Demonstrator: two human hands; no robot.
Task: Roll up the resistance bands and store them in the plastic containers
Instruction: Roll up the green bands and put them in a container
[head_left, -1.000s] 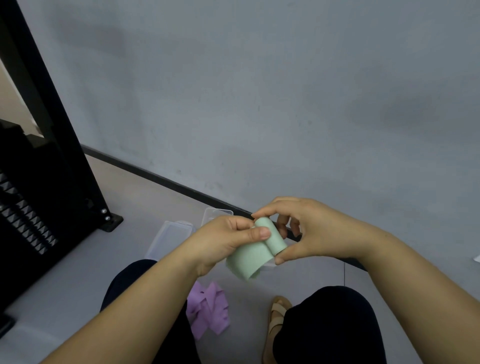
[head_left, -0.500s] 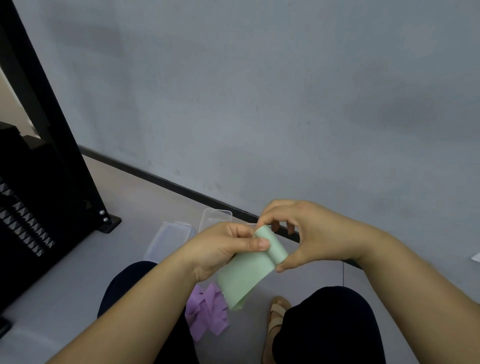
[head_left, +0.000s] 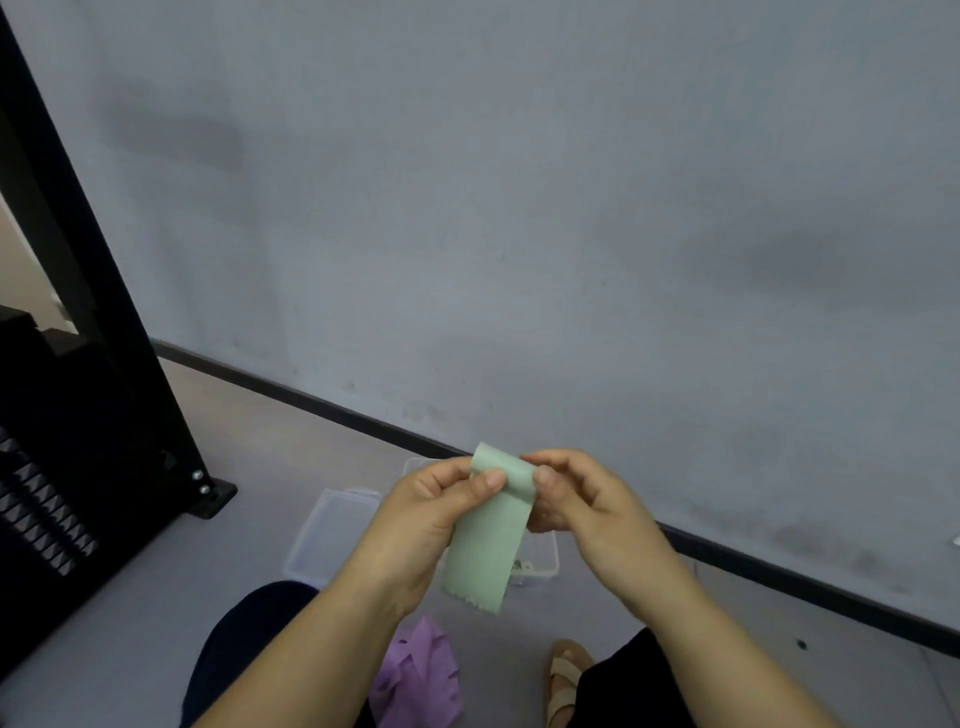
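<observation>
A pale green resistance band (head_left: 488, 545) hangs in front of me, its top end curled over and its loose tail dangling down. My left hand (head_left: 431, 514) pinches the curled top from the left with thumb on the front. My right hand (head_left: 576, 499) pinches the same top from the right. A crumpled purple band (head_left: 421, 670) lies on the floor between my knees. Below my hands sit clear plastic containers (head_left: 332, 530), one partly hidden behind the green band (head_left: 540, 561).
A black metal frame with a bolted foot (head_left: 208, 496) stands on the left. A grey wall with a dark baseboard (head_left: 779, 566) runs behind the containers. My sandalled foot (head_left: 566, 675) rests on the grey floor.
The green band has unrolled: it was a thick short roll, now a long tail hangs from a small curl. Both hands have lifted slightly and stayed on its top end.
</observation>
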